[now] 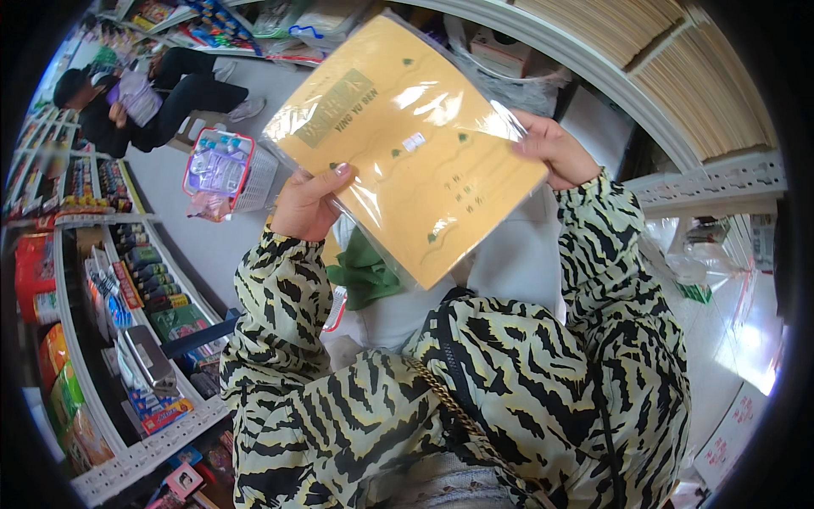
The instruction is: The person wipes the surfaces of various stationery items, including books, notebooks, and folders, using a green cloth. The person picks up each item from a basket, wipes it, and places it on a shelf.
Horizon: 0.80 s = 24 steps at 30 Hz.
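Note:
A pack of yellow exercise books (407, 197) in clear plastic wrap is held up in front of me, tilted, with its printed cover facing me. My left hand (311, 198) grips the pack's left edge, the thumb lying on the cover. On the opposite edge, my right hand (554, 151) holds it near the right corner. A small white sticker (413, 141) sits near the middle of the cover. Below the pack, a dark green cloth (365, 270) lies by my legs, partly hidden.
Shelves of packaged goods (152, 280) line the left. A white basket with a red rim (254, 181) holds purple items on the floor, near a seated person (184, 95) holding a purple package. Stacked paper books (706, 89) fill the upper right shelf.

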Motion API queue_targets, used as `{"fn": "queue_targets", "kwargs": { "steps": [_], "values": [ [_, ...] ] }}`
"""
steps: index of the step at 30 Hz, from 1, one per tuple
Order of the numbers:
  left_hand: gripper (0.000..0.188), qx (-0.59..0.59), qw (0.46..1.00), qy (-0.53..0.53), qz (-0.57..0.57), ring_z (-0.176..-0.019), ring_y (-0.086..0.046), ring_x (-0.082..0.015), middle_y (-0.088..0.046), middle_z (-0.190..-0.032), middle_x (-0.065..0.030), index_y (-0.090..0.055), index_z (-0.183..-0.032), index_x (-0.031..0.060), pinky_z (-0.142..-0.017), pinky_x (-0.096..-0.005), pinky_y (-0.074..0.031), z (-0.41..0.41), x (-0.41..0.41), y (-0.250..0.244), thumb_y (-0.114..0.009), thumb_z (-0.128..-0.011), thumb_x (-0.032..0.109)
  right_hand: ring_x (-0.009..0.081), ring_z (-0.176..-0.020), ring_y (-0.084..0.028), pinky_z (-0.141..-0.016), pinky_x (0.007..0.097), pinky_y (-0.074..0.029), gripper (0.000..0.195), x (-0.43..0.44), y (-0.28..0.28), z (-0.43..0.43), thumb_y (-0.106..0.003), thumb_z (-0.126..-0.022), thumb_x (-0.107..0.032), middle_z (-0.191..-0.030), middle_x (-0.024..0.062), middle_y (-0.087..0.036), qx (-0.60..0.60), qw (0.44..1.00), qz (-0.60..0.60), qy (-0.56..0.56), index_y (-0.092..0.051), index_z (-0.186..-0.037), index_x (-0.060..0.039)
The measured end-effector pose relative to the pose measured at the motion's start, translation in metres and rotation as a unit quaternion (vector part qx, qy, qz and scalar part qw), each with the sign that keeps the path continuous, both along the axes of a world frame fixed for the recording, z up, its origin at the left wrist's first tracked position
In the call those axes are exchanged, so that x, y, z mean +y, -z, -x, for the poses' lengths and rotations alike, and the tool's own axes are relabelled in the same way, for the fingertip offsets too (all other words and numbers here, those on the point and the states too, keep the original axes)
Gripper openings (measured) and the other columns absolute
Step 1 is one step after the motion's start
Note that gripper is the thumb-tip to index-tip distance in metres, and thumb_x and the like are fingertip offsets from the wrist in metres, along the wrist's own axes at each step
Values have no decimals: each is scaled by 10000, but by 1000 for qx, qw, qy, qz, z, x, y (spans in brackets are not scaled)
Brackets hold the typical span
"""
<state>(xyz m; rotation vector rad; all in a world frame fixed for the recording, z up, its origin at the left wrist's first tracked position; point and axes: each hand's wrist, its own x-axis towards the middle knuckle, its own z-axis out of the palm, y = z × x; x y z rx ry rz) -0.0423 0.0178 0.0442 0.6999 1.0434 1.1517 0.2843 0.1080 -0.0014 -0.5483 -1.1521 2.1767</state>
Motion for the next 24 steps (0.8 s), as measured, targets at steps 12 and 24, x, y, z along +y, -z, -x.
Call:
{"fn": "queue_targets", "kwargs": {
  "steps": [12,24],
  "values": [
    [439,20,997,-40,-63,-1144,-529,-231,-544,-1249,-87,-445,-1304,40,-975,-410,-423,-13,17,30,-540,-875,19,221,-952,-656,-797,364,-555,339,-71,12,31,-545,-915,-101,-1146,117,-616,59,972,177,146,-487,-1239,-18],
    [694,31,974,207,-92,-1205,-494,-300,-469,-1342,-171,-248,-1446,67,-987,-391,-415,-57,19,11,-614,-864,164,211,-1103,-587,-917,369,-509,388,-130,61,-46,-538,-912,-75,-1230,96,-576,70,904,266,326,-456,-1290,-51]
  ]
}}
